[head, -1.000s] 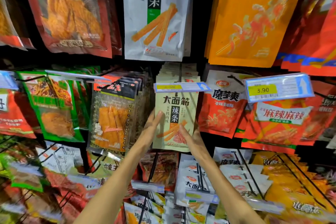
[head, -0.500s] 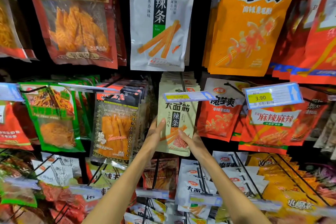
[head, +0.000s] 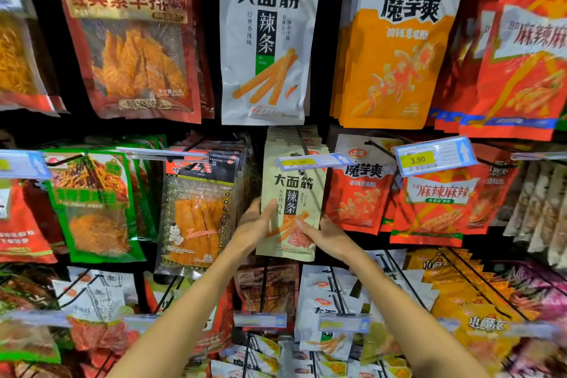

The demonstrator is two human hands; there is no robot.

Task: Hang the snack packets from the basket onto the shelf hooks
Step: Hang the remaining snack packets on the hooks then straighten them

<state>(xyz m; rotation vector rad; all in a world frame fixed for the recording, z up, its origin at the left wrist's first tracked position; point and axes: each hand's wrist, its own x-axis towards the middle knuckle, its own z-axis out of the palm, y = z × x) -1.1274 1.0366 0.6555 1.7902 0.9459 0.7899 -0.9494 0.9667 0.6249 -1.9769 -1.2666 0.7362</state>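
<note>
The beige spicy-strip packet (head: 291, 193) hangs front-most on a hook (head: 302, 141), dead centre in the middle row of the shelf. There's a whole stack of the same beige packets behind it on that hook, but only their top edges peek out, so no real count there.

Two hands are on it. The left hand (head: 254, 227) lies flat against its left edge with the fingers straight. The right hand (head: 326, 235) has straight fingers laid on the lower right corner. Neither one is curled round it as far as the view shows, though whether any fingertips reach behind the packet is hidden. Both forearms are bare.

Two yellow-labelled price tags stand out. The near price tag (head: 313, 161) sits across the top of the beige packet, number too smeared to read. The 3.90 price tag (head: 434, 156) is off to its right.

Same row, counting outward:
- one black-topped clear packet (head: 196, 218) just left
- one green packet (head: 92, 209) beyond that
- one red-orange packet (head: 359, 193) just right
- one red packet (head: 435, 205) under the 3.90 tag

Up top, three big ones show well: a red-brown packet (head: 132, 40), a white packet (head: 267, 40) and an orange packet (head: 399, 55). One more on each side is cut off by the frame.

The bottom row is pretty much blur, and the packets there are hard to make out.
</note>
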